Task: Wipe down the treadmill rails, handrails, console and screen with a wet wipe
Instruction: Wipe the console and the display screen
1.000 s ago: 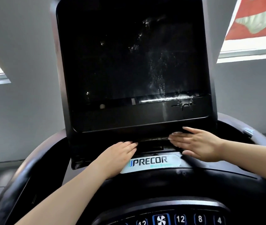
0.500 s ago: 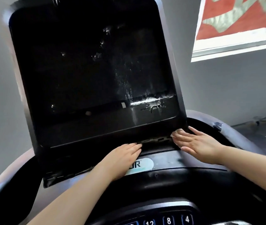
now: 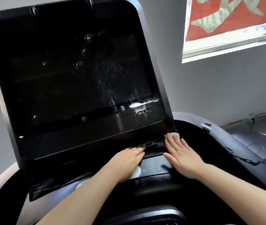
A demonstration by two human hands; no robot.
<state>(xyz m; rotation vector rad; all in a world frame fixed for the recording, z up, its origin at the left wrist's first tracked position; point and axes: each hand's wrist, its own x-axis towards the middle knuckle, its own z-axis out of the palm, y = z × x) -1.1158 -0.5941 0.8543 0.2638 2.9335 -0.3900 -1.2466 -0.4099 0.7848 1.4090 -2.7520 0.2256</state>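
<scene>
We see both hands lying flat on the console (image 3: 153, 169) just below the dark screen (image 3: 73, 78), fingers straight. Our left hand (image 3: 125, 164) covers most of a pale label (image 3: 136, 172); our right hand (image 3: 182, 156) reaches to the screen's lower right corner, with a bit of white wipe (image 3: 176, 135) at its fingertips. Droplets speckle the screen. A red banner (image 3: 226, 17) hangs in the window upper right.

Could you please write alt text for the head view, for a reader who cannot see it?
Two hands, left and right, lie flat, fingers straight, on the console just below a dark, droplet-speckled screen. A bit of white wipe shows at the right fingertips.
</scene>
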